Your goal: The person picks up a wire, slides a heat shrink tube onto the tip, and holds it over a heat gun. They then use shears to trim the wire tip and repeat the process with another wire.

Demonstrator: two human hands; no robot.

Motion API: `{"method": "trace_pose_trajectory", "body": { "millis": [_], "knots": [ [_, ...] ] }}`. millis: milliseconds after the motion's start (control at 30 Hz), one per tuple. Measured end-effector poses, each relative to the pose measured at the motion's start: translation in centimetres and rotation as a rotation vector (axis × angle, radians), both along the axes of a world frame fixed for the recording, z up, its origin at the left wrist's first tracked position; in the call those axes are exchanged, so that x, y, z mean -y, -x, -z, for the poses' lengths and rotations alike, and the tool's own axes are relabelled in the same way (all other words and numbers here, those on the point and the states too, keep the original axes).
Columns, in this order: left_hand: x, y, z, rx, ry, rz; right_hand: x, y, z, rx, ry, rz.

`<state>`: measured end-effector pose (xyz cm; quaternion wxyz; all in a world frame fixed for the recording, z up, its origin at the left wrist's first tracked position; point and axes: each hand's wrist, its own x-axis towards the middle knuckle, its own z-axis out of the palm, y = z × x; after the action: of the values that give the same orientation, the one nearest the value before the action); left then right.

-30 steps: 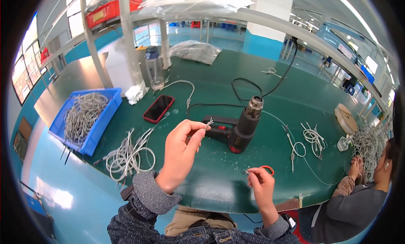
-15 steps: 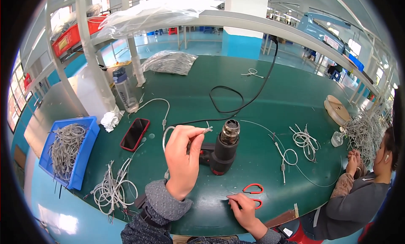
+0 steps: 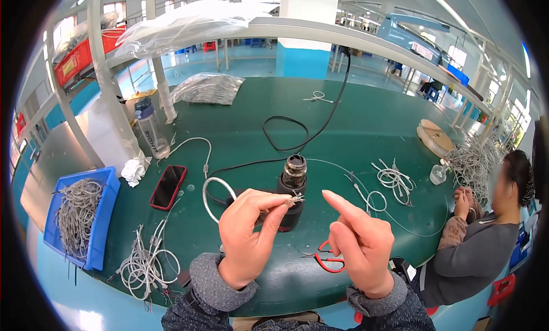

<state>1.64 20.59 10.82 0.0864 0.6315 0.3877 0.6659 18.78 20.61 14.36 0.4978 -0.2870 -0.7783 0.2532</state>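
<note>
My left hand (image 3: pixel 250 232) is raised over the table, its thumb and index finger pinching the frayed end of a grey-white cable (image 3: pixel 207 200). The cable loops out behind that hand. Just beyond the pinched tip, a black hot-air gun (image 3: pixel 295 170) stands nozzle up, partly covered by my fingers. My right hand (image 3: pixel 366 248) hovers a short way to the right, index finger stretched toward the cable end, thumb apart and the other fingers curled. Nothing shows in it. Red-handled scissors (image 3: pixel 327 264) lie on the table beside it, partly behind the hand.
To the left are a blue bin (image 3: pixel 108 216) of cables, a cable bundle (image 3: pixel 146 268), a phone (image 3: pixel 168 187) and a bottle (image 3: pixel 151 131). On the right lie coiled cables (image 3: pixel 394 182), a spool (image 3: pixel 434 138) and a cable heap (image 3: pixel 480 165), where a co-worker (image 3: pixel 480 256) sits.
My right hand has risen from beside the scissors to near the cable end. My left hand, still pinching the cable, is slightly lower. The whole view has shifted, so the table appears further left.
</note>
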Motion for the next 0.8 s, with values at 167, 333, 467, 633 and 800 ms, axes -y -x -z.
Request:
{"method": "trace_pose_trajectory", "body": {
  "millis": [167,333,467,633,800],
  "knots": [
    [0.9,0.2,-0.4,-0.06,-0.033,-0.006,0.7,0.9,-0.3,0.023,-0.05,0.031],
    [1.1,0.1,-0.7,-0.076,-0.045,0.0,1.0,1.2,-0.6,0.06,-0.114,0.023],
    [1.2,0.1,-0.8,-0.083,-0.076,-0.014,1.2,1.1,-0.5,0.026,-0.108,-0.003],
    [1.4,0.1,-0.9,-0.094,-0.055,-0.024,1.4,1.2,-0.3,0.042,-0.033,-0.028],
    [1.5,0.2,-0.9,-0.105,-0.034,-0.029,1.2,2.0,0.4,0.053,-0.122,0.004]
  ]
}}
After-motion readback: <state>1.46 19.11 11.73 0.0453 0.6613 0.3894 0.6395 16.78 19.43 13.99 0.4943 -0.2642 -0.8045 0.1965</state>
